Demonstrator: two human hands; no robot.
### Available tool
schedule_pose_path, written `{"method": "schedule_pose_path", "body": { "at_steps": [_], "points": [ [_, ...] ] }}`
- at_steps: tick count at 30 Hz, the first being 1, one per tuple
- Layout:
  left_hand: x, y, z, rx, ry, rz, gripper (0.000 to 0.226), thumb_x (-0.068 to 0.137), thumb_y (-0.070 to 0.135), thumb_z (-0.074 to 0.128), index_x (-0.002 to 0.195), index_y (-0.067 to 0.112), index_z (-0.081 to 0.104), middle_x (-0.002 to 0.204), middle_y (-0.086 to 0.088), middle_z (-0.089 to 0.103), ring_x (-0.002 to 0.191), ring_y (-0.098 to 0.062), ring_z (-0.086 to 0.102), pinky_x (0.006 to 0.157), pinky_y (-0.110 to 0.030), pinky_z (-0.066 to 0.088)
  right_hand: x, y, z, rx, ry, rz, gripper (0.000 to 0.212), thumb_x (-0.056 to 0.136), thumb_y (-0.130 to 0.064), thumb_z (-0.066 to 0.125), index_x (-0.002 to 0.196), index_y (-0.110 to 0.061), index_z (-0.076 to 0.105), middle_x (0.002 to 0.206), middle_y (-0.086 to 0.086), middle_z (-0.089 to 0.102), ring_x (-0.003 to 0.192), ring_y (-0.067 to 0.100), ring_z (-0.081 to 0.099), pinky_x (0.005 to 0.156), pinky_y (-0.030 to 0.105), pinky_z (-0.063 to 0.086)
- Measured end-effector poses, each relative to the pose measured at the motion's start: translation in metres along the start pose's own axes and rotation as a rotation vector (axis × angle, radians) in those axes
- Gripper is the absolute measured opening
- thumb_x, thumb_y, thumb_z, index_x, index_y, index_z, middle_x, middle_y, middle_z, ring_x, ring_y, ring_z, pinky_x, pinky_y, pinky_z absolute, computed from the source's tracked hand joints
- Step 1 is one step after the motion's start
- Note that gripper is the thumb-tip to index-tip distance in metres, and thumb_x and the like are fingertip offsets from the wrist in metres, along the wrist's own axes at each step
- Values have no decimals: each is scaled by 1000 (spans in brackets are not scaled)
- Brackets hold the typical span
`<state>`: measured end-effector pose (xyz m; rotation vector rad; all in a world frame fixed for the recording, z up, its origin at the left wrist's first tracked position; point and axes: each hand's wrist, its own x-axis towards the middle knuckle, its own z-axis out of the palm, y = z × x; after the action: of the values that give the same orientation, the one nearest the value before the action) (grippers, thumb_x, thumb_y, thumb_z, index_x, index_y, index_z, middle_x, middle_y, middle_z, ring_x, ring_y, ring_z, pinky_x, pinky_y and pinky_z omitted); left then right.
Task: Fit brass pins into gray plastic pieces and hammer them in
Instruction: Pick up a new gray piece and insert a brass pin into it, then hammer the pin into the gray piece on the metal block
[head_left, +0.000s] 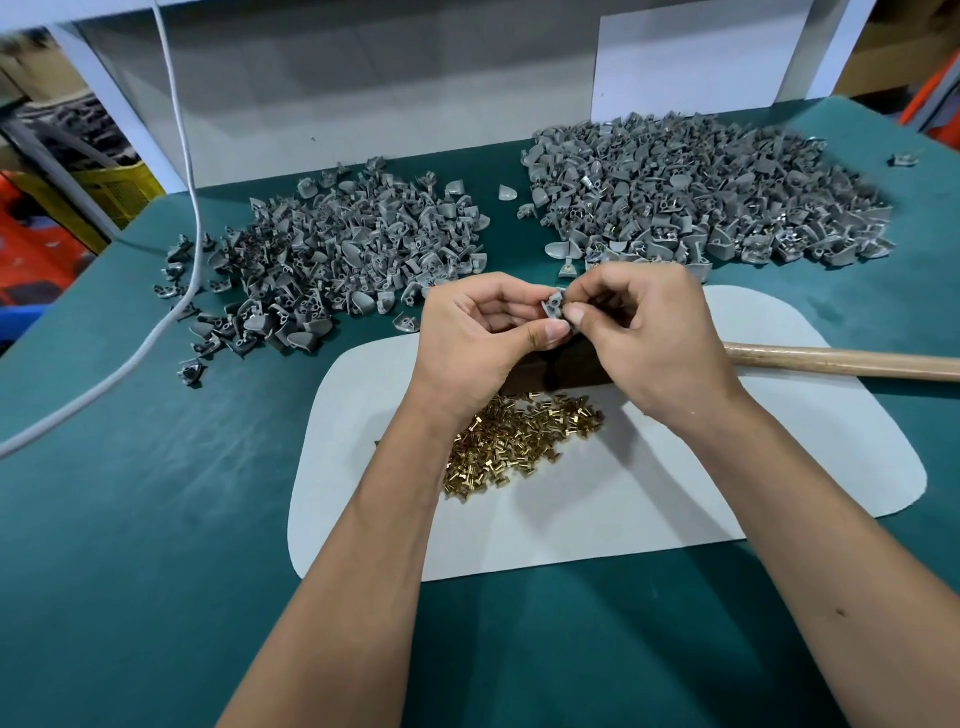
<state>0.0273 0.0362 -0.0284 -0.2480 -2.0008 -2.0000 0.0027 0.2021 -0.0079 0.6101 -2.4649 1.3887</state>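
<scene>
**Both hands on one gray piece, above the pin pile**

Left hand (483, 332) and right hand (639, 332) meet mid-desk, each grip pinching the same gray plastic piece (554, 307) between thumb and fingertips. Can't tell if a pin is in it. Brass pins (519, 441) heaped just below the grips on a white mat (727, 493). Hammer handle (841, 361) right of the right grip. Gray piece piles: one far left (332, 254), one far right (701, 187) of the grips. Green desk (156, 519).
</scene>
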Motion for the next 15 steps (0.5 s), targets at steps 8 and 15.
{"method": "schedule_pose_path", "body": {
  "at_steps": [8,15],
  "points": [
    [0,2,2,81,10,21,31,72,-12,83,90,10,74,75,2,76,70,-10,72,70,-21,58,2,0,-1,-12,-1,17,8,88,-9,73,90,-13,78,82,-2,73,79,15,67,78,34,55],
    [1,-1,11,330,56,100,25,75,8,88,91,23,76,85,4,77,84,-10,74,81,-28,60,6,3,-23,-75,-48,-29,7,90,-16,73,92,-18,79,84,-10,73,80,0,65,75,10,44]
  ]
}}
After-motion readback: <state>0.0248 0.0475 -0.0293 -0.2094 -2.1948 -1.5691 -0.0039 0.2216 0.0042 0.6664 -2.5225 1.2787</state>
